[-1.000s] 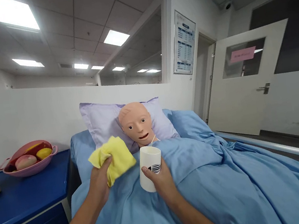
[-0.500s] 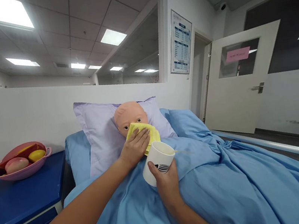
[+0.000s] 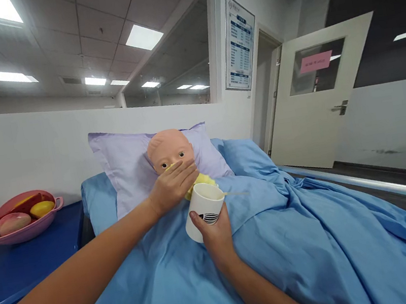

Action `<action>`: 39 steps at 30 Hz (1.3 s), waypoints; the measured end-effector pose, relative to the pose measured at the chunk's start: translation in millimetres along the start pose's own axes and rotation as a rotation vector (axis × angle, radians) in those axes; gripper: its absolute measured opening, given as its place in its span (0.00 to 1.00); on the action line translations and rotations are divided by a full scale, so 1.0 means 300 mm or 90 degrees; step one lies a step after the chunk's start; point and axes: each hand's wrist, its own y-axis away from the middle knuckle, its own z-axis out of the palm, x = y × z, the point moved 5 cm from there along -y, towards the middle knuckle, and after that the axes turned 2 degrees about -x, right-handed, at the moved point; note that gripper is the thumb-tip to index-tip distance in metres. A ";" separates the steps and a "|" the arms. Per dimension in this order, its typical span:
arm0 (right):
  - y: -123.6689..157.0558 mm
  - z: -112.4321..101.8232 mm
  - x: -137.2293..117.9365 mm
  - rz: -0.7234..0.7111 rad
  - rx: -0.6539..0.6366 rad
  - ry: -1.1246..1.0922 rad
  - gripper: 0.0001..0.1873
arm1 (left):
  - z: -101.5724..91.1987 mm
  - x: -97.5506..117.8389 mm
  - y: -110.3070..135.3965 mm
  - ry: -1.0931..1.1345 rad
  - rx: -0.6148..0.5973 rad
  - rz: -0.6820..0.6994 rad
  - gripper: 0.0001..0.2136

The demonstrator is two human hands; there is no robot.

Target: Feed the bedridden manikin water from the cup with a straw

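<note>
A mannequin [image 3: 168, 144] lies in the bed with its bald head on a pillow and its eyes showing. My left hand [image 3: 173, 183] holds a yellow cloth [image 3: 204, 178] against its mouth and chin, fingers long and close together over it. Most of the cloth is hidden under that hand. Just below, my right hand [image 3: 218, 234] grips a white cup [image 3: 205, 204] with black stripes, thumb on the near side. The cup tilts slightly, and a thin pale stick [image 3: 235, 194] juts out to the right at its rim.
Blue bedding [image 3: 279, 242] covers the bed under a lilac pillow [image 3: 128, 164]. On the left, a pink basket [image 3: 26, 230] of fruit stands on a blue cabinet [image 3: 49, 253]. A bed rail [image 3: 369, 181] runs along the right side, with an open door [image 3: 299, 126] beyond.
My left hand has shifted up over the mannequin's mouth, and less of the yellow cloth shows. The right hand keeps its grip on the cup. The camera view has turned slightly.
</note>
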 end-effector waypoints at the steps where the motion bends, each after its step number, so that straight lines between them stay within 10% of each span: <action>1: 0.002 0.001 -0.001 0.005 -0.006 0.000 0.30 | -0.006 0.020 -0.031 -0.016 0.002 0.020 0.13; 6: 0.009 0.005 -0.012 0.002 -0.005 -0.006 0.29 | 0.013 0.012 -0.086 -0.029 0.000 0.048 0.14; 17: 0.007 0.012 0.006 0.003 -0.042 -0.015 0.30 | 0.048 -0.141 0.112 0.075 -0.014 -0.089 0.15; 28: 0.016 0.014 0.008 -0.010 -0.047 -0.030 0.29 | 0.011 0.063 -0.041 -0.610 -0.034 0.387 0.12; 39: 0.014 0.015 0.002 -0.022 -0.054 -0.029 0.29 | 0.029 -0.110 0.067 -0.407 -0.081 0.193 0.14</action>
